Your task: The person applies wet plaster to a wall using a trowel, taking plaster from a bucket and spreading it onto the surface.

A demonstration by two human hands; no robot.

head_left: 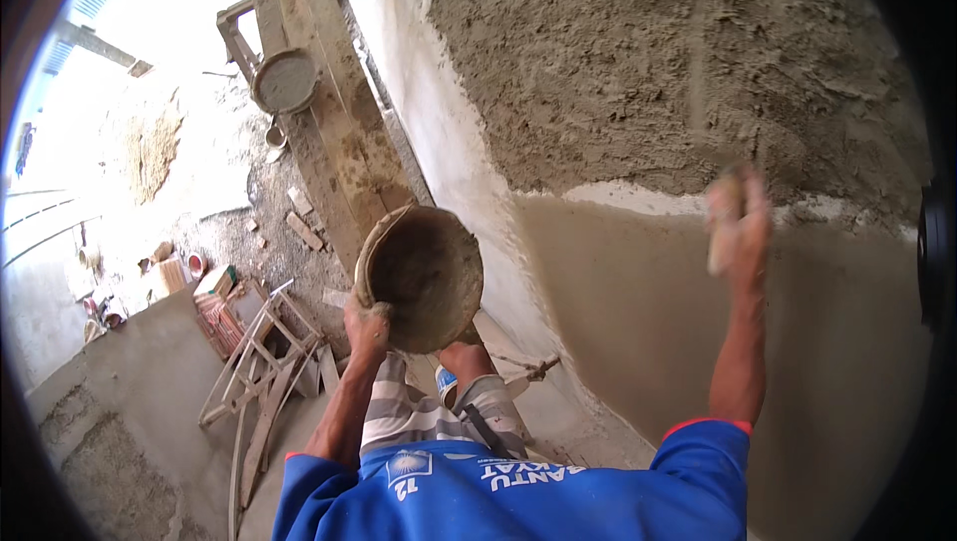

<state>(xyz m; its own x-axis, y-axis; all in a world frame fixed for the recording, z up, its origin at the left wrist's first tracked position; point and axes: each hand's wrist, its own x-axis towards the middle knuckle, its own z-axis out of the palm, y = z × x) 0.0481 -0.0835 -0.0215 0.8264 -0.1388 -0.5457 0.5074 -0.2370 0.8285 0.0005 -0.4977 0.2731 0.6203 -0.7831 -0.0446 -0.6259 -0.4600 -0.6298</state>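
My left hand is closed on the rim of a round, mortar-crusted bucket, held tilted in front of my legs. Wet grey mortar coats its inside. Off to the right, my right hand is raised close to the wall, its fingers wrapped round a tan, mortar-coloured hand tool. Motion blurs that tool, so its exact kind does not show. Rough, lumpy mortar covers the upper wall, and a smooth grey coat lies below it, with a pale ragged strip between.
A plank scaffold runs away ahead, carrying a second round pan of mortar. A small pot sits beside it. At lower left, a wooden frame leans near stacked bricks. Loose brick pieces lie on the ground.
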